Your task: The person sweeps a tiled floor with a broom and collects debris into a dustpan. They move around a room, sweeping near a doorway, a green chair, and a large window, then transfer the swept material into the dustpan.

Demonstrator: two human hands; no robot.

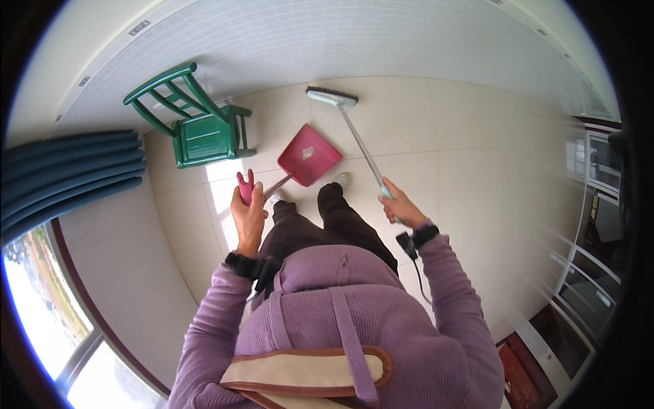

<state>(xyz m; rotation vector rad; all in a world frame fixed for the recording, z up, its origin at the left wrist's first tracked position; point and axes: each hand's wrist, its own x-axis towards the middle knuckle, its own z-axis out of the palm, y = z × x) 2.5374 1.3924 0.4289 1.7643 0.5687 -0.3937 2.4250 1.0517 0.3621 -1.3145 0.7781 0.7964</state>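
Note:
My left hand point(249, 217) is closed around the upper end of a long-handled pink dustpan point(320, 167), just below its forked tip. The pan lies on the floor in front of my feet, its wide edge facing away from me. A small whitish scrap point(308, 153) sits inside the pan. In my right hand point(403, 206) is the pale blue grip of a floor brush point(361, 143) with a grey pole. Its light head with dark bristles is farther out, beyond the dustpan and slightly to its right, near the wall.
A green wooden chair point(208, 140) stands at the far left by the pale tiled wall point(340, 41). Blue curtain point(75, 180) and a window point(48, 293) are on the left. Cabinets point(593, 273) line the right side. Sunlight falls on the light tiled floor point(477, 177) near the chair.

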